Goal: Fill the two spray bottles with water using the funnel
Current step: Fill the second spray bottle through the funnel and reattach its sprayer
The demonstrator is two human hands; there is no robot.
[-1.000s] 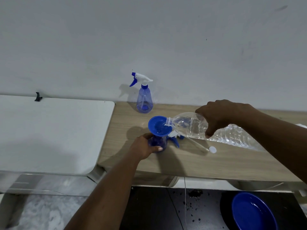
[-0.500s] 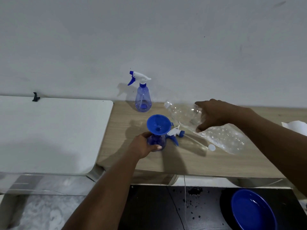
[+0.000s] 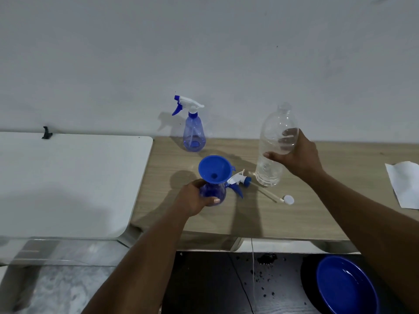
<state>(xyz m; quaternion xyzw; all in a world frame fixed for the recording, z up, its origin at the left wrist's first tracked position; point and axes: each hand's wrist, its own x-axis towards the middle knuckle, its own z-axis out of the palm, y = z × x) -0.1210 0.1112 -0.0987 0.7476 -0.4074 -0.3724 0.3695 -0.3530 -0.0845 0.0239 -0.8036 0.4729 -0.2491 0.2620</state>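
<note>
On the wooden table (image 3: 317, 214), my left hand (image 3: 195, 198) grips a blue spray bottle (image 3: 213, 191) with its head off. A blue funnel (image 3: 214, 169) sits in the bottle's neck. That bottle's white and blue spray head (image 3: 238, 181) lies beside it with its tube stretched to the right. My right hand (image 3: 294, 155) holds a clear plastic water bottle (image 3: 272, 152) upright, its base on or just above the table. A second spray bottle (image 3: 193, 132), with its head on, stands near the wall.
A small white cap (image 3: 288, 199) lies by the tube's end. White paper (image 3: 403, 184) sits at the table's right edge. A white table (image 3: 68, 184) adjoins on the left. A blue bowl (image 3: 347, 288) with water rests on the dark floor below.
My right hand has swung the clear bottle from pouring into the funnel to upright, to the right of the funnel. My left hand has kept its hold.
</note>
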